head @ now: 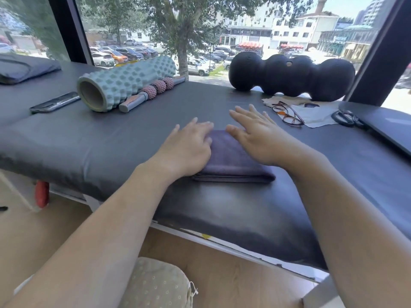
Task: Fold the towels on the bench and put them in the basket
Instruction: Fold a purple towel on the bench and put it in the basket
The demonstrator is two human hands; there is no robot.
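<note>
Towel (231, 161) lies folded on the desk (111, 138); I see my left hand (189, 150) pressing it flat, right hand (255, 138) resting alongside, fingers (239, 115) straight and spread.

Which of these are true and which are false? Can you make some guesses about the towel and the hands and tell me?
1. Both hands lie flat on the folded towel. True: the left hand and the right hand press on it with straight fingers.
2. The towel is bright yellow. False: it is dark purple.
3. The glasses lie to the right of the hands. True.
4. The bumpy foam roller is black. False: it is pale green; the smooth lumpy roller by the window is black.
5. The towel is already in a basket. False: it lies on the bench.
</note>
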